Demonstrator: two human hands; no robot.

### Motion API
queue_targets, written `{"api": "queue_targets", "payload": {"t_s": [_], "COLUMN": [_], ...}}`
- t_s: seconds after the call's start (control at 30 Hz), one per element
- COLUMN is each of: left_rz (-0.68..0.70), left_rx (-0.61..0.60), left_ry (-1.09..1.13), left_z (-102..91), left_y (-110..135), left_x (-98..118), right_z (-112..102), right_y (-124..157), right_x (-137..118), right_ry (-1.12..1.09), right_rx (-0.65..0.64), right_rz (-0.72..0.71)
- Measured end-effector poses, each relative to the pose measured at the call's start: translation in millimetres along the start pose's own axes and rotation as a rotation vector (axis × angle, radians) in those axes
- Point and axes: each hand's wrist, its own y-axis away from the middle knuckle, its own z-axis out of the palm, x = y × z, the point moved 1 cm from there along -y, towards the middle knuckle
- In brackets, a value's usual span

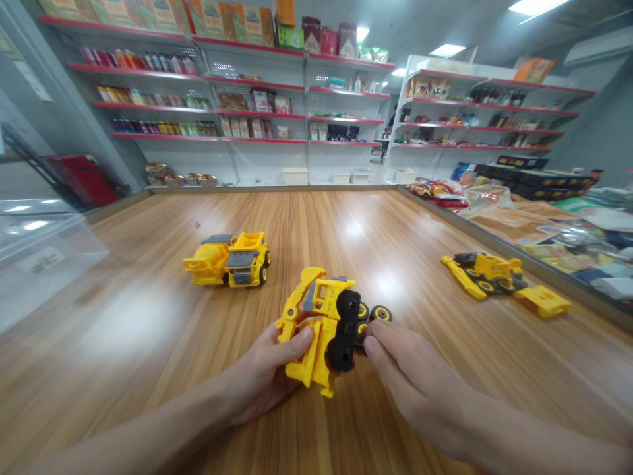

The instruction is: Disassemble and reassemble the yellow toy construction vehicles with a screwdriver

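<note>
My left hand (270,369) is wrapped round a yellow toy excavator (321,336), thumb across its front. The toy is tilted on its side above the wooden table. Its black underside faces right, with round wheel recesses and no wheels on that side. Just right of it, several small black toy wheels with yellow hubs (380,314) sit close together. My right hand (410,369) is beside them, thumb and fingers pinched at the nearest wheel (362,328). The fingertips partly hide that wheel.
A yellow toy dump truck (247,259) and a toy cement mixer (208,262) stand at left. At right lie a partly assembled yellow toy truck (489,272) and a loose yellow part (542,301). A clear plastic bin (44,257) borders the left; packaged goods (524,224) border the right.
</note>
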Motion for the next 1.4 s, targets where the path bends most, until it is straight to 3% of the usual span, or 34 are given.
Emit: {"api": "queue_targets", "payload": {"t_s": [0.17, 0.37, 0.67, 1.17, 1.4], "left_rz": [0.009, 0.022, 0.036, 0.02, -0.029], "left_rx": [0.013, 0.003, -0.013, -0.008, 0.018], "left_ry": [-0.001, -0.03, -0.046, -0.024, 0.036], "left_z": [0.2, 1.2, -1.4, -0.7, -2.4], "left_y": [-0.5, 1.9, 1.7, 0.9, 0.4], "left_x": [-0.3, -1.8, -4.4, -3.0, 1.3], "right_z": [-0.6, 3.8, 2.9, 5.1, 4.0], "right_y": [-0.3, -1.9, -4.7, -3.4, -3.5], "right_x": [0.0, 0.7, 3.4, 2.1, 4.5], "right_ry": [-0.036, -0.018, -0.005, -0.107, -0.044], "right_rx": [0.011, -0.095, -0.017, 0.033, 0.021], "right_rz": [-0.005, -0.013, -0.094, -0.039, 0.01]}}
